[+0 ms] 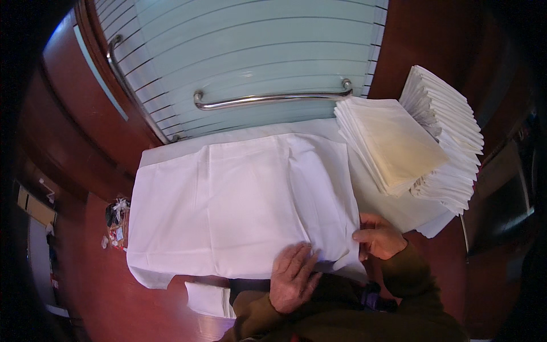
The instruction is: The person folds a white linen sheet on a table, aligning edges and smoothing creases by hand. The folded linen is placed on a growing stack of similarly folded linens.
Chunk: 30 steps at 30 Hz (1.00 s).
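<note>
A large white cloth (239, 205) lies spread flat over a white-covered table (399, 208). My left hand (292, 276) rests palm down on the cloth's near edge, fingers spread. Just to its right, my right hand (379, 235) pinches the cloth's near right corner between thumb and fingers. Both forearms wear dark olive sleeves.
Two stacks of folded white cloths stand at the table's right: a lower stack (390, 142) and a taller stack (450, 137) behind it. A frosted glass door with a metal handle bar (268, 100) is behind the table. A small folded cloth (209, 299) and some litter (117, 222) lie lower left.
</note>
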{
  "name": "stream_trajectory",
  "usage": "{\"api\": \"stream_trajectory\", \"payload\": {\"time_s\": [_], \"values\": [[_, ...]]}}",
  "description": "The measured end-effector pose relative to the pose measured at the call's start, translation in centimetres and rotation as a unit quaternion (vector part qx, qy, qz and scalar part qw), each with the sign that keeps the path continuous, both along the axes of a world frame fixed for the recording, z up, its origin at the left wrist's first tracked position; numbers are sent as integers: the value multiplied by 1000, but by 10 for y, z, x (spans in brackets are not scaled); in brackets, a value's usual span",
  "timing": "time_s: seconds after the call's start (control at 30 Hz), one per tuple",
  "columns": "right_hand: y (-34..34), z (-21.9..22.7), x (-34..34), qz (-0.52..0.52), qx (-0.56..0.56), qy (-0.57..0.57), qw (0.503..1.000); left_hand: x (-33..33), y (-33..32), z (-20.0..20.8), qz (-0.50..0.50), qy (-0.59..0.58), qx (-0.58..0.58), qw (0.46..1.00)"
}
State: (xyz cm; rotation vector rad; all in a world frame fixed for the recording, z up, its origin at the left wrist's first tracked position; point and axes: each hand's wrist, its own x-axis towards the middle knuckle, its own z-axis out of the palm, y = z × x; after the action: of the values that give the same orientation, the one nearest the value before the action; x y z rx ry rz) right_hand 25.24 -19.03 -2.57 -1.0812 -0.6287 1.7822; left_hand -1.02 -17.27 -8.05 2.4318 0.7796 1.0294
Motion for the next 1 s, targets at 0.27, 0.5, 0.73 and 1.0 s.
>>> {"api": "stream_trajectory", "payload": {"time_s": [0.27,0.5,0.73,1.0], "values": [[24,37,-59,80,59,6,995,-6,-13,17,-55,-130,-218,966],[45,13,-85,66,60,34,995,-10,-16,1,-44,-260,-379,887],[64,-18,-76,16,-72,87,993,-18,-20,-5,28,-217,-394,893],[71,-23,-56,99,-112,70,986,-21,-20,7,45,-204,-345,915]]}}
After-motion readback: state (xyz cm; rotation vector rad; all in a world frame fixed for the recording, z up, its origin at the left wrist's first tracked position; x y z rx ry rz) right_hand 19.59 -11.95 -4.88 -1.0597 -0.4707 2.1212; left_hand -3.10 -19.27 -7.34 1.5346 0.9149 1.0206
